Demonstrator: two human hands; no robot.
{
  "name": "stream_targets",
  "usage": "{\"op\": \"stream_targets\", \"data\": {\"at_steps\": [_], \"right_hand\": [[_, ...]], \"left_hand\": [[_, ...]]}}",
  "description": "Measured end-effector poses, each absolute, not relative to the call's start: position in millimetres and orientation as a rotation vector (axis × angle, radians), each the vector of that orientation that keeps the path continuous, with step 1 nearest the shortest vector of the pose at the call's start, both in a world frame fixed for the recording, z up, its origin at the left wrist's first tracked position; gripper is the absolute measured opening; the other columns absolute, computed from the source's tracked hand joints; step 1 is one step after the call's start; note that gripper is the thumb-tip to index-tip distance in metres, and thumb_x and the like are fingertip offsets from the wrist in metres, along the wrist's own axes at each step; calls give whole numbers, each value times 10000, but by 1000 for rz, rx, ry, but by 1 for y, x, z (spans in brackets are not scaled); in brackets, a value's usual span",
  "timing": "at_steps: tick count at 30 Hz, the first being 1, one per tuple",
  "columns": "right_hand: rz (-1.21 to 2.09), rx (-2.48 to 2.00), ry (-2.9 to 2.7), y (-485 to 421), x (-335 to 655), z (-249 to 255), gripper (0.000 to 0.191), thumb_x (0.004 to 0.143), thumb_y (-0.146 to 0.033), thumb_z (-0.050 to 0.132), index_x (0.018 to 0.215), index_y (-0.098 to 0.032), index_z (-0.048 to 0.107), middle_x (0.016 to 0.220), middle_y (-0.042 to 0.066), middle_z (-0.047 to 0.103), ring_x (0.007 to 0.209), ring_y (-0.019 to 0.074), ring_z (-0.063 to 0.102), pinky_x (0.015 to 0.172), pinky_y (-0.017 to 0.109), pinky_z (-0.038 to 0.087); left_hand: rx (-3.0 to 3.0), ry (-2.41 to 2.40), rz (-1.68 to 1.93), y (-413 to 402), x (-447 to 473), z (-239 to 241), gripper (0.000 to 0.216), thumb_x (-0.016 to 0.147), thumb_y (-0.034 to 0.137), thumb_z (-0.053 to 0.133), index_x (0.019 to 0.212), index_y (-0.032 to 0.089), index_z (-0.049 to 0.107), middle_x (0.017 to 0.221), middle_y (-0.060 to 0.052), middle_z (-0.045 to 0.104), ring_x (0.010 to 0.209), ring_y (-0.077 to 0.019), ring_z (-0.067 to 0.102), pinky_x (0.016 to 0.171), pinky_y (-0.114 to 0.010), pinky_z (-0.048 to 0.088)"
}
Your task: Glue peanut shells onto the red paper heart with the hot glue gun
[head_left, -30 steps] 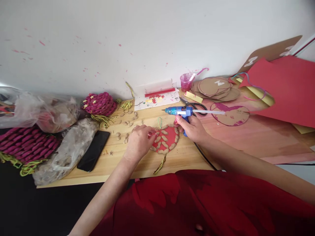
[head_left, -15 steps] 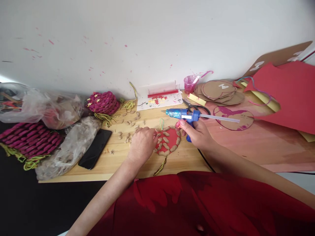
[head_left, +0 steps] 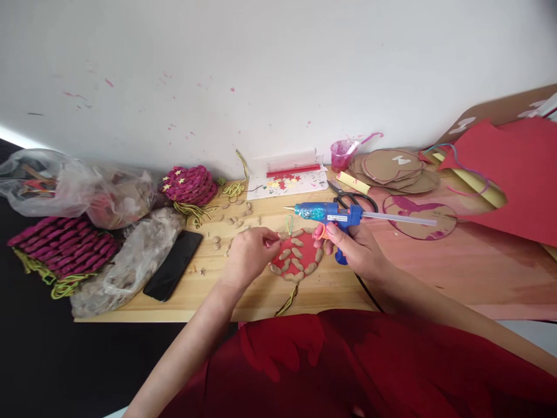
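Observation:
My right hand [head_left: 363, 249] grips a blue hot glue gun [head_left: 328, 215], its nozzle pointing left and a clear glue stick [head_left: 398, 219] out of its back. The gun is held above the right side of a red disc [head_left: 308, 253]. Peanuts [head_left: 297, 252] form a ring and inner rows on this disc. My left hand [head_left: 252, 252] is closed at the disc's upper left rim, fingertips pinched together beside a rim peanut; what they hold is hidden. A green loop [head_left: 289, 224] sticks out at the top of the disc and a yarn tassel [head_left: 287, 301] at the bottom.
Loose peanuts [head_left: 237, 222] lie left of the disc. A phone [head_left: 173, 266], plastic bags [head_left: 130, 270] and magenta peanut pieces [head_left: 65, 249] are at left. Behind are star confetti [head_left: 282, 182], a plastic cup [head_left: 342, 155], scissors [head_left: 361, 200] and cardboard shapes [head_left: 391, 165]. Red paper [head_left: 526, 174] lies right.
My left fingers have drawn back a little from the disc's rim, now in a clearer pinch. The glue gun stays in my right hand, slightly lower in view. The whole view has shifted slightly.

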State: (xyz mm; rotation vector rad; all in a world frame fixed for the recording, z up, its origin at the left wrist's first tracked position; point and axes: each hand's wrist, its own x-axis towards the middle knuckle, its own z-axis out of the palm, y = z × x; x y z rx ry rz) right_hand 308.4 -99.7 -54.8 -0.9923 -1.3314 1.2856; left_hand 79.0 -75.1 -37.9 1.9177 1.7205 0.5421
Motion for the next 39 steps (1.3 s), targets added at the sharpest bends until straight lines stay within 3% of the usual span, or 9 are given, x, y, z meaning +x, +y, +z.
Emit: {"op": "stream_targets", "data": {"at_steps": [3, 6, 9, 16, 25, 39], "right_hand": [[1331, -906, -1361, -104, 309, -55, 400, 976, -571, 576, 899, -194, 683, 857, 74, 701, 724, 170, 647, 599, 277, 491], [1308, -879, -1433, -109, 310, -54, 363, 1005, -528, 547, 942, -199, 689, 842, 66, 693, 713, 170, 634, 603, 283, 484], [1236, -900, -1526, -112, 310, -53, 372, 1013, -524, 530, 902, -199, 674, 780, 54, 672, 669, 168, 608, 583, 287, 464], [1183, -886, -1634, -113, 310, -49, 412, 1026, -514, 502, 787, -201, 625, 767, 51, 661, 678, 173, 619, 615, 304, 466], [1180, -923, -1633, -113, 309, -48, 419, 1013, -555, 499, 817, -206, 626, 724, 43, 656, 630, 180, 632, 588, 309, 493], [1151, -918, -1683, -112, 309, -49, 384, 1038, -480, 484, 801, -202, 606, 702, 33, 632, 626, 164, 601, 580, 286, 475]], "left_hand": [[1407, 1511, 770, -69, 65, -36, 151, 733, 301, 812, 771, 159, 778, 639, -22, 678, 518, -106, 517, 496, -230, 351], [999, 1227, 900, -67, 55, -37, 335, 622, 401, 913, 723, 129, 745, 604, -5, 611, 521, -67, 466, 475, -183, 328], [790, 1038, 885, -70, 52, -42, 405, 576, 394, 956, 667, 112, 681, 597, 1, 572, 540, -51, 467, 471, -142, 334], [685, 875, 862, -73, 56, -49, 391, 639, 360, 938, 677, 106, 644, 615, 8, 541, 553, -44, 444, 455, -123, 303], [679, 847, 853, -77, 59, -48, 391, 656, 359, 926, 661, 112, 623, 607, 4, 543, 542, -48, 434, 461, -146, 288], [657, 830, 848, -77, 61, -49, 377, 649, 348, 938, 666, 101, 654, 604, -2, 562, 538, -45, 452, 460, -138, 294]]}}
